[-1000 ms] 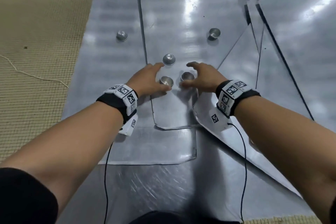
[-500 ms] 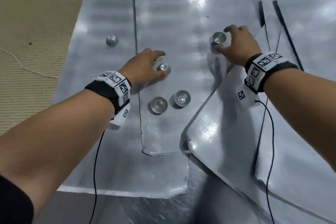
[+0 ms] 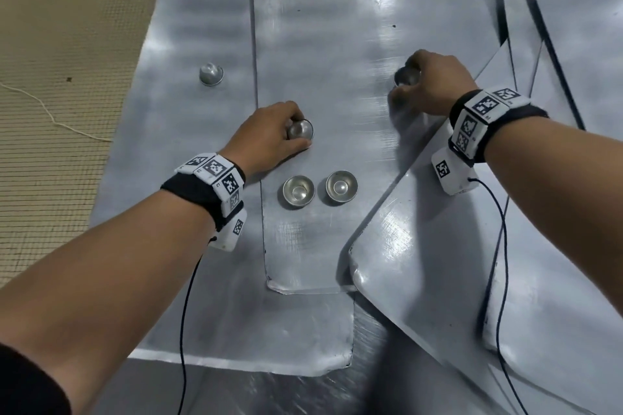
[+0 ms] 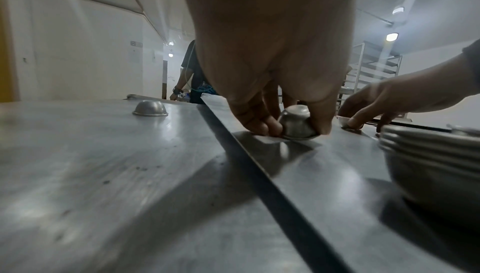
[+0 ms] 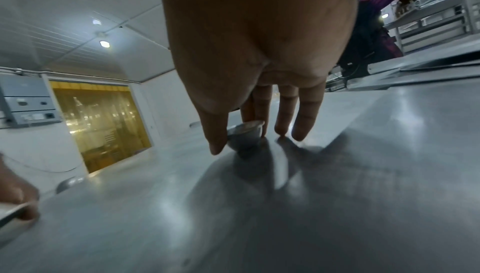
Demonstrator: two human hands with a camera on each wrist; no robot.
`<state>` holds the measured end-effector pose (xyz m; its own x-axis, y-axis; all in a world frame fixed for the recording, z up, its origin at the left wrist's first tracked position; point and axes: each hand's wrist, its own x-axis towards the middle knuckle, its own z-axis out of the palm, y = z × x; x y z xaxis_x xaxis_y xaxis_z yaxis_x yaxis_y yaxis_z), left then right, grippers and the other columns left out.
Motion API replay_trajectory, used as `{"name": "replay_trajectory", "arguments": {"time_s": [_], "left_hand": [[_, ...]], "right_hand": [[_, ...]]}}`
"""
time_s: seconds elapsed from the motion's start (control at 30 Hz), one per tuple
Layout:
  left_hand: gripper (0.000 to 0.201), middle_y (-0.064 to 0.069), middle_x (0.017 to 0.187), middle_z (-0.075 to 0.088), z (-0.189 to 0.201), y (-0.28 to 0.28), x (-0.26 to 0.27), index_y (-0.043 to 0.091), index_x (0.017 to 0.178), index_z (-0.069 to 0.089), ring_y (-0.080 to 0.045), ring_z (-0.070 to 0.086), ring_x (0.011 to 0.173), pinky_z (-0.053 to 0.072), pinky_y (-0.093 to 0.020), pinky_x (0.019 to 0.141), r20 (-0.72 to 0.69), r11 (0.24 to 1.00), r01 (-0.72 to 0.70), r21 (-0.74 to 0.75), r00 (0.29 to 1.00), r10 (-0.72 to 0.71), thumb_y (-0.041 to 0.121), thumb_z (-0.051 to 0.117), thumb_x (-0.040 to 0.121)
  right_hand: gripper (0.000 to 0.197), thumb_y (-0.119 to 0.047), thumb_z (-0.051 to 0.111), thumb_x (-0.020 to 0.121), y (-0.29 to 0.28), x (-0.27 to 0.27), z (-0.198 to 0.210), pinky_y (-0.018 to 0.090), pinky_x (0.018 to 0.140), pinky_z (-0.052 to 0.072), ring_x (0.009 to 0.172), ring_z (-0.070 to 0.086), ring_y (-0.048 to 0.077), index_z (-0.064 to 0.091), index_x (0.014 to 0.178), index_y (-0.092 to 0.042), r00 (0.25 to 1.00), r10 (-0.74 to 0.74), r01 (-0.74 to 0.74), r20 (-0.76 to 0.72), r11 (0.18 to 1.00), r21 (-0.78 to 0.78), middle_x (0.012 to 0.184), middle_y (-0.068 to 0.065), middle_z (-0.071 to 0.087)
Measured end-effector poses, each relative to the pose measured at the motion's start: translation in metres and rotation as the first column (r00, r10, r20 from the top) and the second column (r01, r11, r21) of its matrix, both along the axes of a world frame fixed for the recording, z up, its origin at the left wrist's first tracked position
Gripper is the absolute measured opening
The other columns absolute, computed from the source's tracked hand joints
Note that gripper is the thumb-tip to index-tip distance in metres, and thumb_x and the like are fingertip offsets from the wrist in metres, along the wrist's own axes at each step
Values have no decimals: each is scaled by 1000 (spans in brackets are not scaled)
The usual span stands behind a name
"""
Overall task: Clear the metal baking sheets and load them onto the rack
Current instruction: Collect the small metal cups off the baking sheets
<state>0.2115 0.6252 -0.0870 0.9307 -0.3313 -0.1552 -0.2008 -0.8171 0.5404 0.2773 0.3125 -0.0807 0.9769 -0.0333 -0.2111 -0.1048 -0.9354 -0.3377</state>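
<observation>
Several flat metal baking sheets overlap on the table: a middle sheet [image 3: 320,27], a left sheet [image 3: 188,145] and a right sheet [image 3: 421,263]. Small metal cups stand on them. My left hand [image 3: 294,132] pinches an upside-down cup [image 3: 302,129] on the middle sheet, thumb on one side and fingers on the other [image 4: 297,122]. Further right, my right hand [image 3: 401,81] grips an upright cup [image 3: 408,76], held between thumb and fingers [image 5: 244,133]. Both cups still touch the sheet.
Two upright cups [image 3: 298,191] [image 3: 341,187] stand side by side near the middle sheet's front. Another upside-down cup [image 3: 211,74] sits on the left sheet. A woven mat [image 3: 50,111] lies to the left. A tray rack [image 4: 374,68] and other people stand beyond the table.
Both hands left the two front cups and reached further away. The left hand has closed round the upside-down cup, and the right round the far right cup.
</observation>
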Motion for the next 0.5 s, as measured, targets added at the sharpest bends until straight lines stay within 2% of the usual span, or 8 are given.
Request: {"name": "replay_trajectory", "arguments": {"time_s": [0.07, 0.17, 0.23, 0.3, 0.4, 0.5], "left_hand": [[40, 5, 103, 63, 2, 0, -7, 23, 114, 57, -17, 60, 89, 50, -34, 76, 4, 999, -41, -20, 999, 41, 40, 77, 83], [49, 4, 115, 60, 3, 4, -18, 24, 127, 57, -15, 58, 97, 48, -30, 84, 17, 997, -58, -47, 998, 59, 36, 76, 84], [31, 2, 109, 59, 3, 7, -24, 21, 112, 64, -17, 59, 94, 46, -29, 81, 32, 997, -74, -29, 997, 75, 32, 72, 84], [18, 1, 102, 56, 4, 10, -29, 16, 94, 63, -19, 59, 88, 41, -26, 75, 25, 995, -100, -2, 995, 100, 29, 72, 84], [22, 0, 101, 54, 7, 15, -38, 12, 88, 61, -18, 54, 86, 35, -25, 73, 15, 992, -124, 20, 992, 123, 27, 75, 82], [25, -3, 92, 56, 11, 17, -46, 7, 81, 59, -24, 57, 85, 35, -29, 69, -20, 987, -152, 47, 988, 153, 26, 75, 82]], "right_hand": [[44, -38, 66, 90, 8, -10, 2, 35, 87, 44, 115, 57, 30, 58, 127, -16, 1000, 22, -21, -9, 1000, 19, 124, 9, 64], [41, -38, 65, 90, 23, -32, 5, 35, 86, 47, 110, 59, 29, 61, 124, -17, 997, 58, -56, -40, 997, 48, 121, 9, 67], [39, -39, 65, 89, 34, -48, 7, 33, 82, 47, 105, 61, 27, 60, 123, -19, 996, 68, -65, -58, 996, 62, 118, 8, 68], [40, -40, 65, 88, 44, -63, 8, 32, 79, 45, 104, 61, 26, 60, 123, -20, 995, 74, -69, -70, 995, 71, 115, 6, 68], [41, -40, 65, 87, 55, -85, 8, 32, 79, 45, 104, 61, 25, 59, 123, -21, 994, 66, -57, -84, 994, 97, 117, 4, 68], [41, -37, 65, 88, 57, -102, 7, 34, 86, 48, 109, 60, 26, 59, 125, -21, 995, 27, -14, -95, 991, 135, 118, 3, 66]]}}
